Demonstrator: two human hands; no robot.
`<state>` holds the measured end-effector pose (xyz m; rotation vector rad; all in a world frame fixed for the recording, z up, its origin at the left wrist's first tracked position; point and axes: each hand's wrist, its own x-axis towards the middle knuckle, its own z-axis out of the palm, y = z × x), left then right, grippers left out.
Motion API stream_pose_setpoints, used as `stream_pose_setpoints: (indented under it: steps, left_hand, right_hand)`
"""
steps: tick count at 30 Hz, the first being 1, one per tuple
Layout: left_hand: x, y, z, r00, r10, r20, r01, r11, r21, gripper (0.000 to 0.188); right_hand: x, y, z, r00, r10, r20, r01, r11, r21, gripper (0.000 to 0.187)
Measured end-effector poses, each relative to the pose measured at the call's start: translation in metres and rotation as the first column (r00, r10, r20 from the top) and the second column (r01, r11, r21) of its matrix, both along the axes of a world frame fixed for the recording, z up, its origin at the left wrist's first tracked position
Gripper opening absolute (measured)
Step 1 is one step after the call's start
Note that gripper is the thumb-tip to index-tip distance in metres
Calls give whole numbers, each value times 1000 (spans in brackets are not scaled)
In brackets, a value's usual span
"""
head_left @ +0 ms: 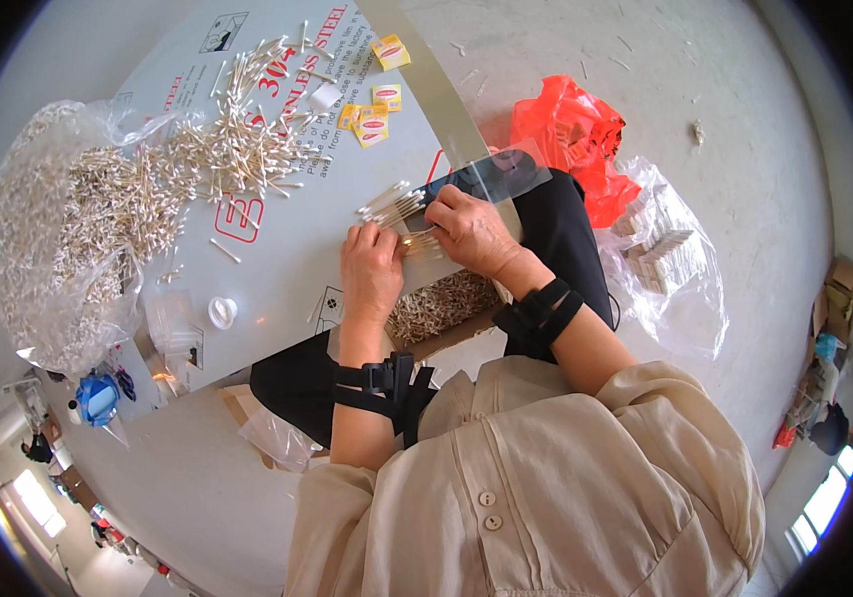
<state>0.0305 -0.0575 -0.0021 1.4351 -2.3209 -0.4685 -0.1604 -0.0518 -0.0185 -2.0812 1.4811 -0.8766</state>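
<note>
At the far left of the grey board I see a big clear plastic bag stuffed with cotton swabs, its mouth spilling a loose heap of swabs across the board's upper part. Below the bag, near the board's lower edge, lies a small white ring-shaped cap, well apart from the hands. Some small yellow packets are scattered at the top, beyond the heap.

Moving toward the middle, my left hand rests on the board with its fingers curled narrow, pinching the near end of a small bundle of swabs. The bundle fans out up and to the left from between the two hands. My right hand sits just beside the left, touching the same bundle, fingers closed on it and on a small clear sleeve that lies against the board's right edge. Both forearms wear black straps.

Under the hands, below the board's edge, an open box of swabs shows. Further right, on the floor, are an orange plastic bag and a clear bag of small packs.
</note>
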Motion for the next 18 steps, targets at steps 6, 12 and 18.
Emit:
stream_pose_setpoints:
  steps: [6,12,18]
  left_hand:
    - [0,3,-10,994,41,-104,-44,999,-27,17]
    - [0,6,-13,986,69,-149,-76,996,-38,18]
    - [1,7,-17,975,104,-196,-114,993,-38,16]
  right_hand:
    - [-2,0,3,999,8,-35,-6,997,81,3]
    - [-5,-4,0,1000,-31,-2,31,988,149,6]
    - [-13,-9,1,999,25,24,-29,983,183,3]
